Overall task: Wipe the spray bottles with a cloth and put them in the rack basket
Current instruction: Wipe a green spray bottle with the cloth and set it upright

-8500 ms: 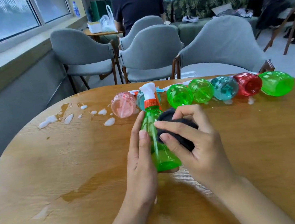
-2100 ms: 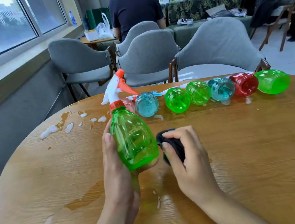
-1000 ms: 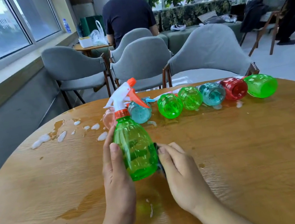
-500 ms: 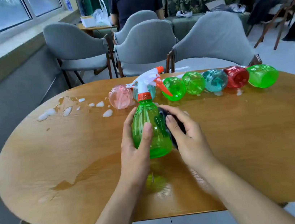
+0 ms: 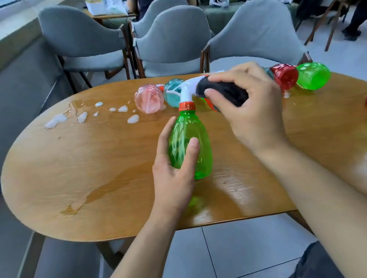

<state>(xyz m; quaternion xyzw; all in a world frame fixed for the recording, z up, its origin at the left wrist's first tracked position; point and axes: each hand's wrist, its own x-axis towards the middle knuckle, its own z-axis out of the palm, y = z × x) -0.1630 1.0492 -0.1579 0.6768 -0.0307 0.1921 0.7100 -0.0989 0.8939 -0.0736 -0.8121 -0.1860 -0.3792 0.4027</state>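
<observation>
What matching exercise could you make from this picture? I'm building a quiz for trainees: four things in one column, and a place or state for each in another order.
Things:
1. green bottle
2. black cloth
3. pink bottle
4. foam blobs

Places or states:
A. lying on its side at the left end of the far row
B. upright, held by the left hand
C. scattered on the table at far left
D. pressed on the white sprayer head by the right hand

Pairs: 1-B, 2-D, 3-A, 4-C
</observation>
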